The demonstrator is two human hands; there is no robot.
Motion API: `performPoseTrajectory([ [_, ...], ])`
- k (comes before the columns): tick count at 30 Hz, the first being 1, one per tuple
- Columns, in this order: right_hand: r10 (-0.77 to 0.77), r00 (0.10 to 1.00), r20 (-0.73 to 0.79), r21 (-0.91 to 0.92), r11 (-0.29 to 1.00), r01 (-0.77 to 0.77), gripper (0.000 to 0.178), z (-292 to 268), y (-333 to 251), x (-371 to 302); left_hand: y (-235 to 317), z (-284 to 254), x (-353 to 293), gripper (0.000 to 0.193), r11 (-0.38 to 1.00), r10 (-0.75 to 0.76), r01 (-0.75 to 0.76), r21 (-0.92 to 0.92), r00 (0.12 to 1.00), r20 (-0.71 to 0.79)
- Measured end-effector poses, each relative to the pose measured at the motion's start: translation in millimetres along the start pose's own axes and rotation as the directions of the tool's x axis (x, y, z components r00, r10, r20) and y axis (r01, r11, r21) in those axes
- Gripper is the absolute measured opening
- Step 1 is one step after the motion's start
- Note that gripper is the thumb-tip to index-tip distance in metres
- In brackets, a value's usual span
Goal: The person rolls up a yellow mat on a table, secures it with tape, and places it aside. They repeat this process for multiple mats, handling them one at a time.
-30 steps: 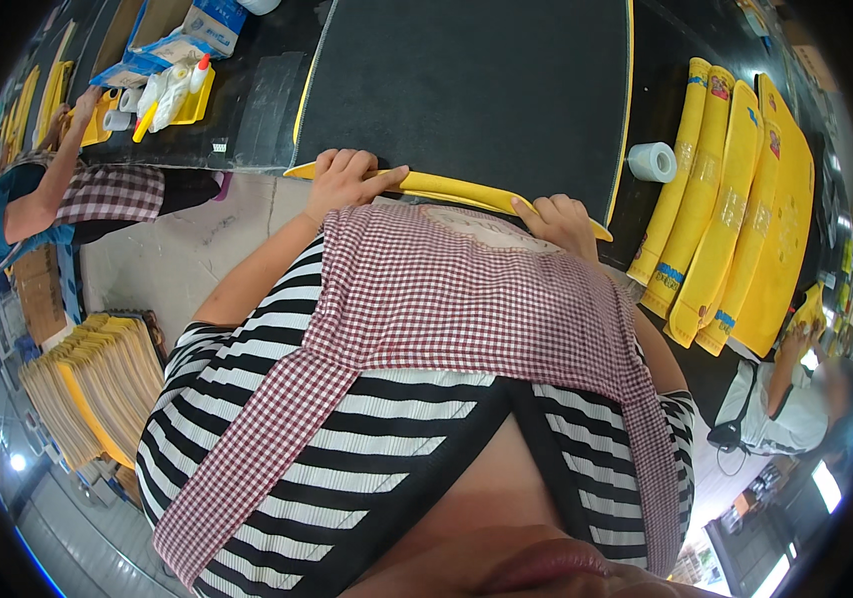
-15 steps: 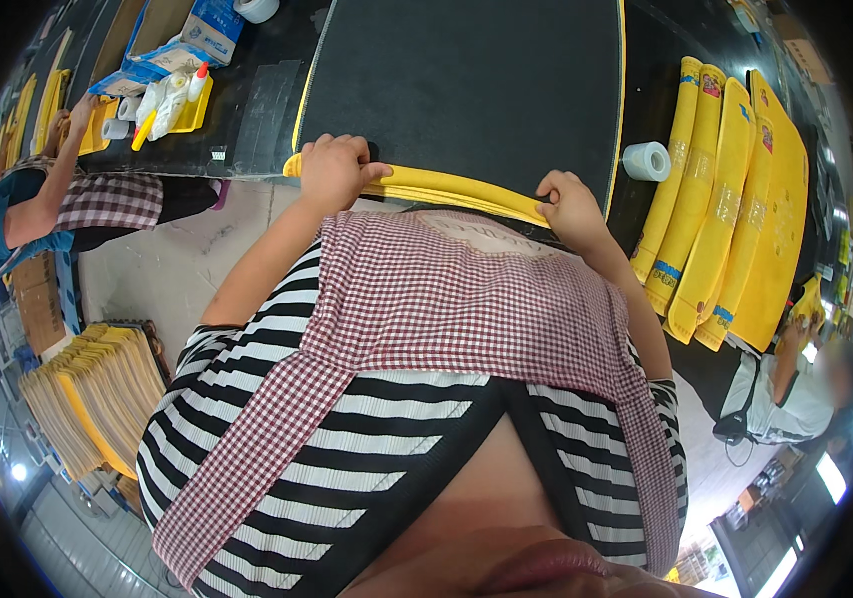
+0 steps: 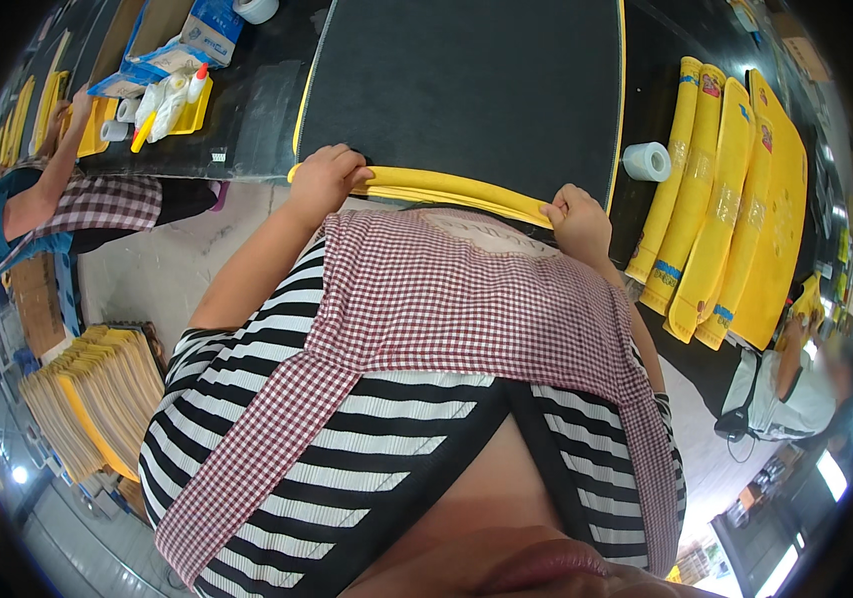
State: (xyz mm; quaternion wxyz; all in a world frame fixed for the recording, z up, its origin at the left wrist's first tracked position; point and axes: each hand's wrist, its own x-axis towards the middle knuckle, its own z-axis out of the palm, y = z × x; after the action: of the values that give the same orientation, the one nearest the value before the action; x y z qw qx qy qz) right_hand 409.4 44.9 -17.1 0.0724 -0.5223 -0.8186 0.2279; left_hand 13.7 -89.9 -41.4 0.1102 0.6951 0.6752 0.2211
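Observation:
A mat (image 3: 466, 90) lies on the table in front of me, black underside up, with thin yellow borders along its sides. Its near end is turned over into a narrow yellow roll (image 3: 456, 186) along the table edge. My left hand (image 3: 327, 179) is closed around the roll close to its left end. At the right end, my right hand (image 3: 582, 221) pinches the roll between thumb and bent fingers. The roll sits just beyond my checked apron.
Taped yellow rolled mats (image 3: 710, 199) lie at the right beside a tape roll (image 3: 646, 161). At far left are a yellow tray (image 3: 192, 115) with bottles and a blue box (image 3: 209, 35). A stack of mats (image 3: 92, 399) stands lower left. One person works on each side.
Both hands have shifted slightly toward me, the left also a little leftward. They keep their grip on the yellow roll, which has barely moved.

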Motion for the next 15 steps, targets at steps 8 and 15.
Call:
performPoseTrajectory([
  [8, -0.102, 0.994, -0.049, 0.105, 0.989, 0.107, 0.028, -3.5, 20.1, -0.9, 10.2, -16.3, 14.6, 0.055, 0.962, -0.216, 0.216, 0.168, 0.976, -0.018],
  [15, -0.481, 0.852, -0.207, -0.069, 0.876, 0.478, 0.025, 8.7, 41.7, -1.0, 0.5, -23.6, 19.7, 0.059, 0.960, -0.206, 0.181, 0.212, 0.973, 0.106],
])
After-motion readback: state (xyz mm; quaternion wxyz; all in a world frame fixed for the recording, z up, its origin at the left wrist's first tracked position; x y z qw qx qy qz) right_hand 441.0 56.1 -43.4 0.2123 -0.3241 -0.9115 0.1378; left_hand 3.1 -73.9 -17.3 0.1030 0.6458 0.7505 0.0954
